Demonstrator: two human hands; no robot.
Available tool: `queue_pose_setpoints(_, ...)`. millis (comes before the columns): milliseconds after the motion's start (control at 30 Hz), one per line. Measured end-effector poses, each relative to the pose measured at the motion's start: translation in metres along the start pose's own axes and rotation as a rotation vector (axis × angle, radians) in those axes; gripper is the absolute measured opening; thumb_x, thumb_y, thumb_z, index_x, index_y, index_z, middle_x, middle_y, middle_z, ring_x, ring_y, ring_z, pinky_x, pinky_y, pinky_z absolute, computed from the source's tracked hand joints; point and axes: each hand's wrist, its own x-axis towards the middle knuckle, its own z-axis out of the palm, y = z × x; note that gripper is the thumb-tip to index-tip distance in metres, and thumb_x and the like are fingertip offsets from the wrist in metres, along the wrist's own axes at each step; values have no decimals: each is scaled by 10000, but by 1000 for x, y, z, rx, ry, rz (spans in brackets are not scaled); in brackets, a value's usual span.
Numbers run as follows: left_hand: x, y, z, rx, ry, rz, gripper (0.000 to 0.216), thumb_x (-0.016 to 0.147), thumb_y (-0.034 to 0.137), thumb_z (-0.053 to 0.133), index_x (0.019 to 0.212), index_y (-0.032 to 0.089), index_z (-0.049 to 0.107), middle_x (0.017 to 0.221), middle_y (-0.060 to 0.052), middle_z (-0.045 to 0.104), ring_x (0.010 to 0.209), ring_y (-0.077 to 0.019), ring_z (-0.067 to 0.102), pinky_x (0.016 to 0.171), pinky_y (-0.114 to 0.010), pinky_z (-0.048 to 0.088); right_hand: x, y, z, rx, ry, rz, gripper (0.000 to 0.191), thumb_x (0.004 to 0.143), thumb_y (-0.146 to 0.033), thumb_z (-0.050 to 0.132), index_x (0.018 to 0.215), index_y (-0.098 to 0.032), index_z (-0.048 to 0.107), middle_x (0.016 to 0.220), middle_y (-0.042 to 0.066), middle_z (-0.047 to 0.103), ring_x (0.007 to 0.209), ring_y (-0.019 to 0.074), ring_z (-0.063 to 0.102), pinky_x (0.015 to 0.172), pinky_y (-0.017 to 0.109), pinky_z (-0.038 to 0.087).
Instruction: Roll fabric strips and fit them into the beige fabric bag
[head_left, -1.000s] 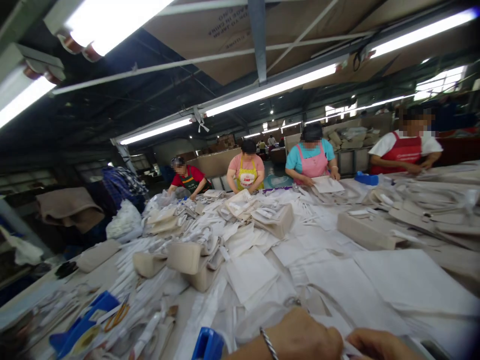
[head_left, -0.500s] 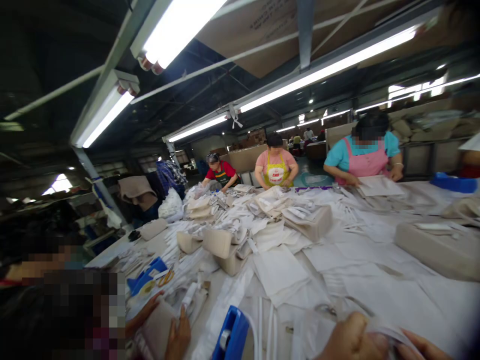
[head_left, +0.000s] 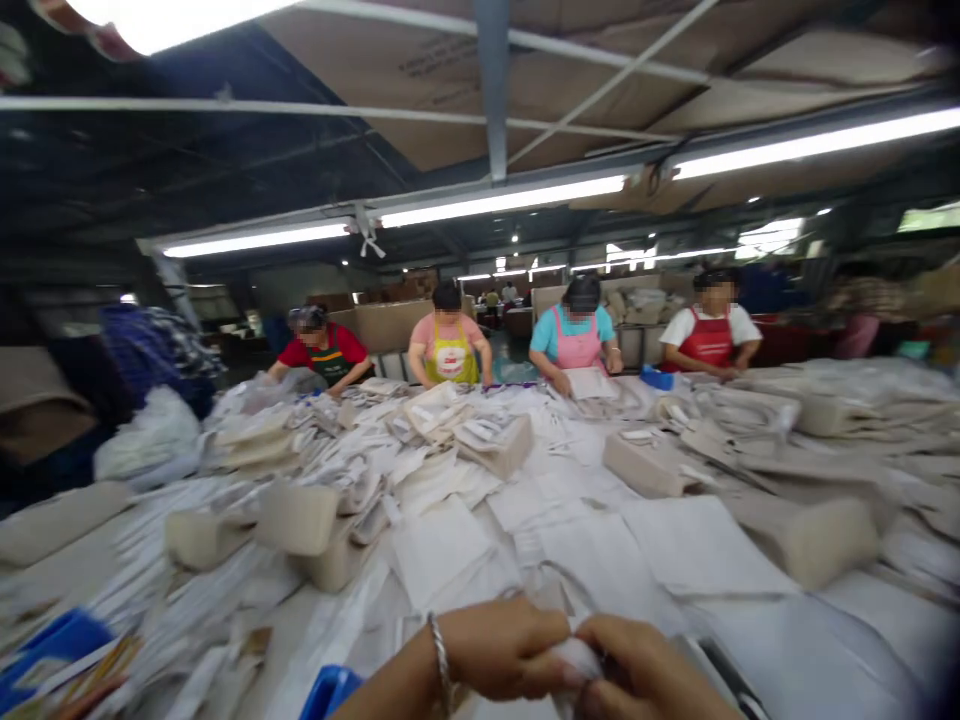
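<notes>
left hand (head_left: 499, 645) with a metal bracelet (head_left: 439, 665) on the wrist and right hand (head_left: 645, 675) meet at the bottom edge, both pinching a small white piece (head_left: 576, 660) between the fingers. a blue object (head_left: 330, 692) sits just left of the left wrist, cut off by the frame. long table (head_left: 862, 640) covered in white cloth pieces (head_left: 442, 540) and beige folded stacks (head_left: 296, 517). four people in aprons (head_left: 450, 345) work along the far side under strip lights (head_left: 502, 200). picture is blurred.
</notes>
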Motion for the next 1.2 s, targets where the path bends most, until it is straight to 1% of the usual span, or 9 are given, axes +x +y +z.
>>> queue_pose_setpoints(100, 4, -8, -11, -251, -18, -27, 297, 800, 413, 334, 743, 154, 468, 534, 33, 426, 477, -54, 398, 456, -151, 306, 6, 0, 0, 243, 36, 91, 122, 685, -197, 472, 768, -133, 536, 589, 1, 564, 441, 90, 494, 393, 173, 394)
queue_pose_setpoints(367, 15, -16, 31, -762, 449, -174, 379, 789, 473, 332, 861, 121, 451, 536, 40, 404, 387, -32, 310, 356, -170, 199, 17, 10, 11, 648, 394, -3, 308, 706, -387, 561, 825, -108, 509, 567, 11, 544, 439, 92, 477, 427, 222, 436)
queue_pose_setpoints(467, 20, -7, 47, -793, 569, -207, 382, 786, 473, 334, 872, 123, 458, 565, 31, 419, 413, -44, 330, 379, -185, 239, 22, 16, 24, 738, 510, -27, 309, 715, -389, 560, 854, -120, 498, 526, -8, 523, 446, 93, 476, 449, 220, 433)
queue_pose_setpoints(600, 24, 1, 51, -555, 759, -288, 336, 804, 438, 319, 843, 140, 470, 678, -9, 491, 609, -91, 452, 564, -210, 362, 28, 29, 41, 890, 575, -17, 322, 702, -387, 574, 886, -138, 487, 570, -18, 518, 490, 78, 470, 492, 208, 432)
queue_pose_setpoints(700, 20, -9, 48, -361, 680, -335, 345, 825, 426, 250, 813, 149, 456, 646, -3, 482, 596, -98, 446, 573, -219, 357, 26, 35, 37, 794, 500, 43, 344, 695, -391, 555, 918, -137, 491, 622, -10, 514, 504, 82, 466, 487, 218, 433)
queue_pose_setpoints(833, 9, -29, 41, 116, 398, -354, 380, 836, 404, 169, 864, 151, 452, 690, -46, 541, 619, -151, 486, 578, -269, 350, 14, 32, 13, 236, 321, 84, 504, 631, -214, 548, 1119, -201, 422, 933, 42, 536, 493, 69, 451, 442, 217, 387)
queue_pose_setpoints(967, 0, -28, 27, 507, 87, -218, 378, 829, 387, 180, 994, 161, 435, 793, -91, 582, 642, -203, 514, 567, -300, 343, 8, 20, 3, -152, 229, -6, 287, 595, -139, 541, 873, -207, 559, 795, -17, 563, 636, 90, 461, 569, 203, 356)
queue_pose_setpoints(1067, 0, -21, 14, 458, 49, -142, 377, 817, 426, 221, 929, 160, 465, 751, -77, 572, 601, -168, 493, 547, -270, 332, 10, 11, 6, -119, 223, 37, 136, 622, -216, 553, 749, -173, 532, 639, -34, 526, 585, 83, 429, 488, 182, 309)
queue_pose_setpoints(1200, 7, -27, 16, -183, 225, -98, 444, 748, 563, 316, 829, 155, 472, 586, 2, 452, 488, -80, 395, 468, -202, 295, 16, 4, 10, 31, 321, 85, 127, 638, -256, 524, 714, -162, 486, 499, -63, 415, 426, 57, 368, 371, 169, 260)
